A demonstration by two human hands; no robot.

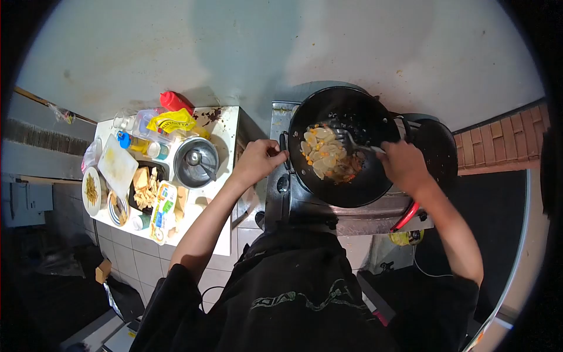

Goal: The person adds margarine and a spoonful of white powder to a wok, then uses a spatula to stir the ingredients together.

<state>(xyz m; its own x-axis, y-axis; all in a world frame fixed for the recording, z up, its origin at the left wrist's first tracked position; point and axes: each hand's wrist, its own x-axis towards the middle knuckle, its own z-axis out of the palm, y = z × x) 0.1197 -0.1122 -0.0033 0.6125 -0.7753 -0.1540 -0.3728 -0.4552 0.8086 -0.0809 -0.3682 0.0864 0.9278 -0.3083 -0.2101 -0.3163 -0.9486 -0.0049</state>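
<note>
A large black wok [366, 193] sits on the stove in front of me. Pale flat slices [324, 154] with orange bits and browned pieces lie in its left and middle part. My left hand [260, 161] is closed at the wok's left side handle [284, 142], thumb and fingers pinched around it. In my right hand [404, 166] is a slotted spatula [347, 139], gripped by its pale handle over the wok's right side. The spatula's slotted head touches the upper right edge of the food.
A second black pan [437, 146] with a red handle [405, 217] stands right of the wok. On the white table [220, 234] at left are a steel bowl [196, 183] with a ladle, a cutting board [117, 166], a yellow bag [171, 121] and a red bottle [174, 101]. A wall rises behind.
</note>
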